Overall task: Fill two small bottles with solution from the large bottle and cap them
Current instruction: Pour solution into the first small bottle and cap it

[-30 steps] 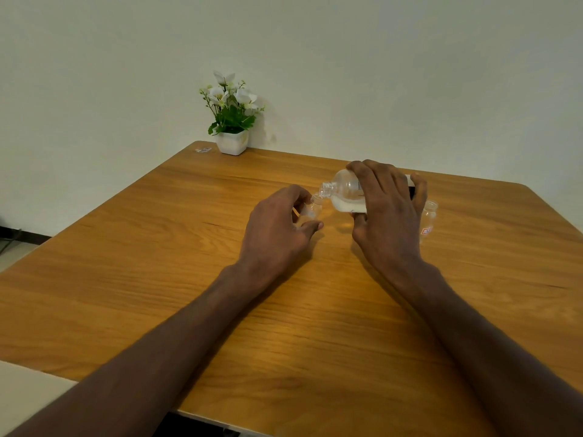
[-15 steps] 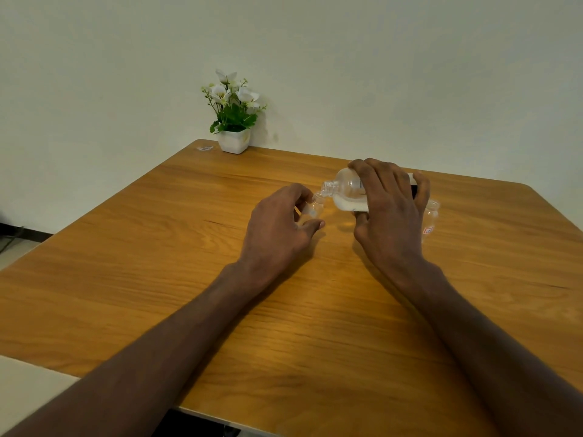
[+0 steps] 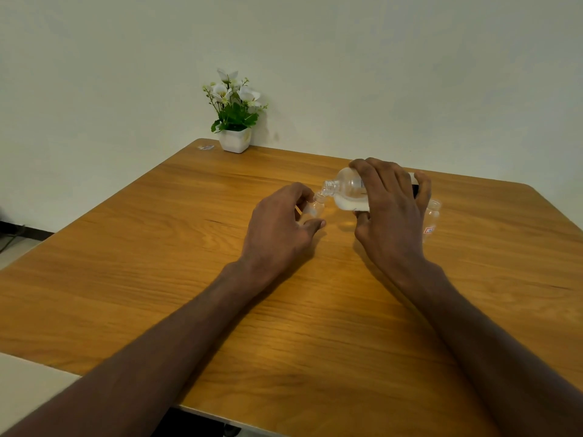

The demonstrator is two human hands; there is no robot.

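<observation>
My right hand (image 3: 391,216) grips the large clear bottle (image 3: 347,190), tipped on its side with its open neck pointing left and white liquid pooled along its lower wall. The neck sits right over the mouth of a small clear bottle (image 3: 315,208), which my left hand (image 3: 280,228) holds between fingers and thumb on the wooden table (image 3: 157,263). A second small clear bottle (image 3: 431,220) with a red label stands uncapped just right of my right hand, partly hidden by it. No caps are visible.
A white pot of white flowers (image 3: 235,121) stands at the table's far left corner, with a small flat wrapper (image 3: 205,147) beside it. A pale wall runs behind the table. The table's near edge lies close under my forearms.
Both hands and the bottles stay almost still; the large bottle remains tipped over the small one.
</observation>
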